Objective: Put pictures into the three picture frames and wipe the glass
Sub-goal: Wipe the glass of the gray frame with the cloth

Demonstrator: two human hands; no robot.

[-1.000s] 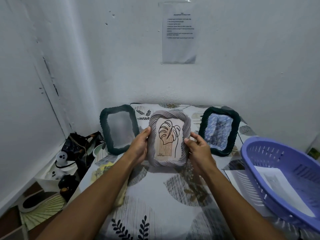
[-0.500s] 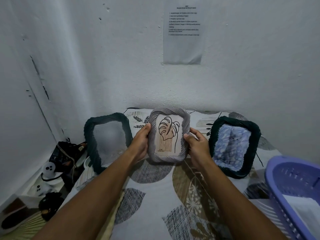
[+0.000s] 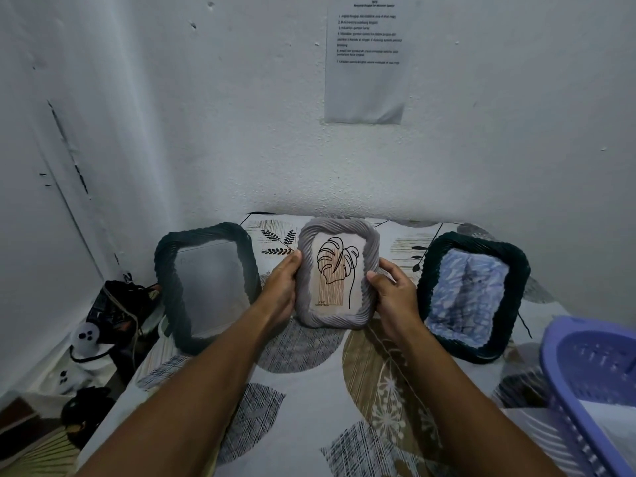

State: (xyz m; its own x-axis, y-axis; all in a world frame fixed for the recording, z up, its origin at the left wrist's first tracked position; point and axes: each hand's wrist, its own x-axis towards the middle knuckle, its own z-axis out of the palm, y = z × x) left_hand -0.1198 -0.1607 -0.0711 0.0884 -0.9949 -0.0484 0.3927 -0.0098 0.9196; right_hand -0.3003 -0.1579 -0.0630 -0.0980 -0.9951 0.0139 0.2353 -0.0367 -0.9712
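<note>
Grey frame (image 3: pixel 338 273) with leaf picture (image 3: pixel 335 271) upright at bench (image 3: pixel 309 390) centre, near the wall. Left hand (image 3: pixel 280 290) grip curled on its left edge, right hand (image 3: pixel 392 294) grip on its right edge. Dark frame (image 3: pixel 206 287) stands left, another dark frame (image 3: pixel 471 294) right. Purple basket (image 3: pixel 585 383) far right.

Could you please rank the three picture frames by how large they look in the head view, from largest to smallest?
1. Left dark green frame and right dark green frame: they look about alike, so no ranking between them.
2. Grey frame, held by the left hand and right hand, looks smallest.
</note>
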